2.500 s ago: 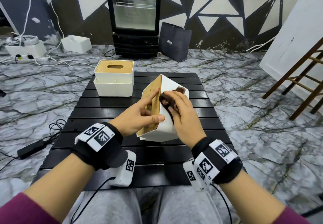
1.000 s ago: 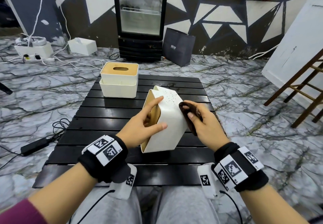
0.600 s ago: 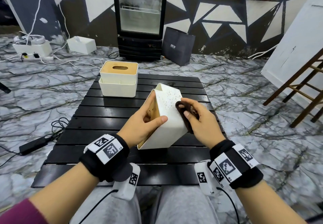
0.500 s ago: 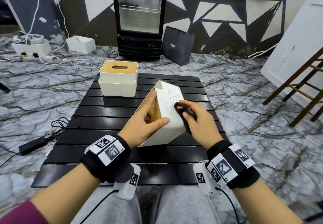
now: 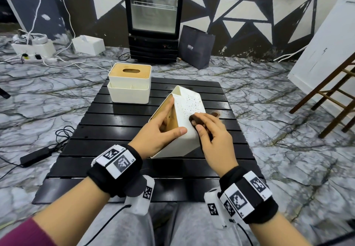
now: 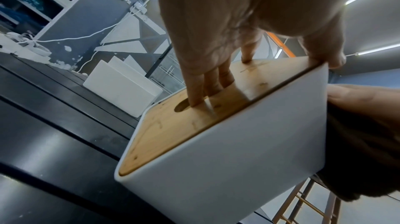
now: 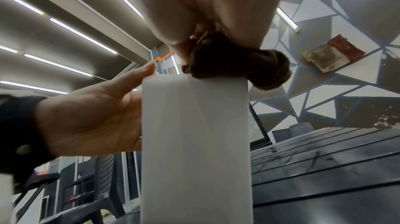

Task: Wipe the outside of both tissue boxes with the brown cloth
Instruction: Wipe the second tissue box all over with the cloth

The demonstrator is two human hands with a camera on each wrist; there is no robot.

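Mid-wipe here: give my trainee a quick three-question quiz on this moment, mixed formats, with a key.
1. True or false: the left hand has fingers in the slot of the tilted box.
2. Multiple choice: the brown cloth is
A. lying on the table
B. held in the right hand, against the tilted box
C. draped over the far box
3. Fill in: the far box stands ____ on the table, untouched.

Key: 1 true; 2 B; 3 upright.
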